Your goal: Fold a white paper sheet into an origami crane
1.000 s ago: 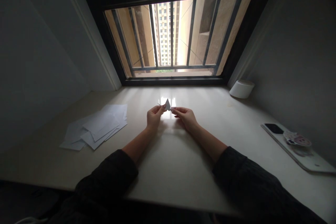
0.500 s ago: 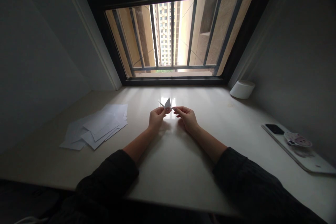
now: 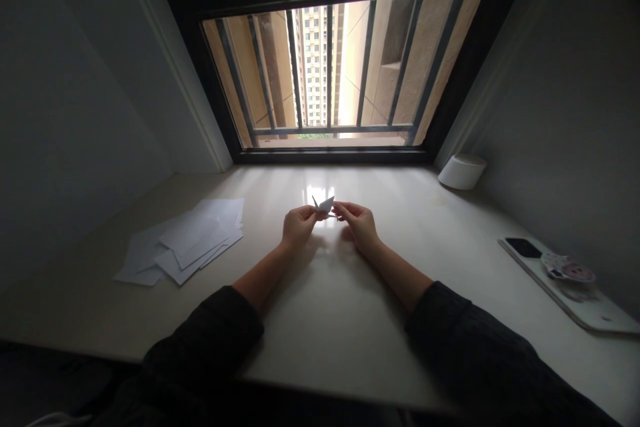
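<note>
A small white folded paper crane [image 3: 326,205] is held above the white surface, in front of the window. One thin point of it sticks up at the left, and a broader flap rises beside that. My left hand [image 3: 299,224] is closed, pinching the crane's lower left part between thumb and fingers. From the other side, my right hand [image 3: 361,223] pinches at the thin right end of the crane with its fingertips. Fingers cover part of the crane's underside.
Loose white paper sheets [image 3: 195,237] lie in an overlapping pile on the left of the white sill-like tabletop [image 3: 340,333]. A white phone [image 3: 565,290] with a cartoon grip lies at the right. A white rounded object [image 3: 463,171] stands by the barred window [image 3: 327,153].
The crane has tilted and shifted slightly to the right and down, its flap now leaning right. Both hands stay nearly in place, with small finger movements.
</note>
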A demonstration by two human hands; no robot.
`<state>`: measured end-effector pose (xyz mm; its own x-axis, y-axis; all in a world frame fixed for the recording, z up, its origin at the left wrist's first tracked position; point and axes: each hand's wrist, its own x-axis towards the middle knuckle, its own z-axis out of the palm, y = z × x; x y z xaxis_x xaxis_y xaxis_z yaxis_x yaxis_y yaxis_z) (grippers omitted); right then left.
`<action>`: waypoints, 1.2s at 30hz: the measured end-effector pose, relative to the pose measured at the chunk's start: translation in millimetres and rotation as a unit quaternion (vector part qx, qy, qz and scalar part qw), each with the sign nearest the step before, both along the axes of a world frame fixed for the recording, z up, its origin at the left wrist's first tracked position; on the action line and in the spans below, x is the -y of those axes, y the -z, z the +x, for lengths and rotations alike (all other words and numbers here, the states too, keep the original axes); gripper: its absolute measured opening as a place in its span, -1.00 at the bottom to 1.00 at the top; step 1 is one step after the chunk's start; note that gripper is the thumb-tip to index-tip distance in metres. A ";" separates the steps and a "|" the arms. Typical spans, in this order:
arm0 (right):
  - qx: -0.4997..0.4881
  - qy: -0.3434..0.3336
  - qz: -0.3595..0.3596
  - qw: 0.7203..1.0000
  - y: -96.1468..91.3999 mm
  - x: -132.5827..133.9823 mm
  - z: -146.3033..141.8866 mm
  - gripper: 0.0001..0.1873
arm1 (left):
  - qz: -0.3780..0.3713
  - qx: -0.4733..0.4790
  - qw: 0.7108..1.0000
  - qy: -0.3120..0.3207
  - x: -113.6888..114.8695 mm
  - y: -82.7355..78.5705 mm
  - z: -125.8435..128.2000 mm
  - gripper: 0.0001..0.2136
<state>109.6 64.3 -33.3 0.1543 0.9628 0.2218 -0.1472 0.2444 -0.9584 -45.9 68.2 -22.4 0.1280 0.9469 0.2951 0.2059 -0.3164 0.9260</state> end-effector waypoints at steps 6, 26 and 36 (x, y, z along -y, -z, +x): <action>0.016 0.005 0.015 1.000 -1.0 0.3 0.3 -0.66 | -0.005 -0.033 0.999 -0.005 -2.4 2.0 -2.5 -0.71; 0.227 0.094 0.080 0.966 -1.0 4.9 -0.2 -0.77 | 0.009 -0.174 0.978 -0.115 9.6 -11.0 -1.4 -0.72; 0.338 0.111 0.170 0.919 -13.6 19.8 -3.2 -0.82 | 0.032 -0.131 0.989 -0.059 23.1 -19.0 7.0 -0.68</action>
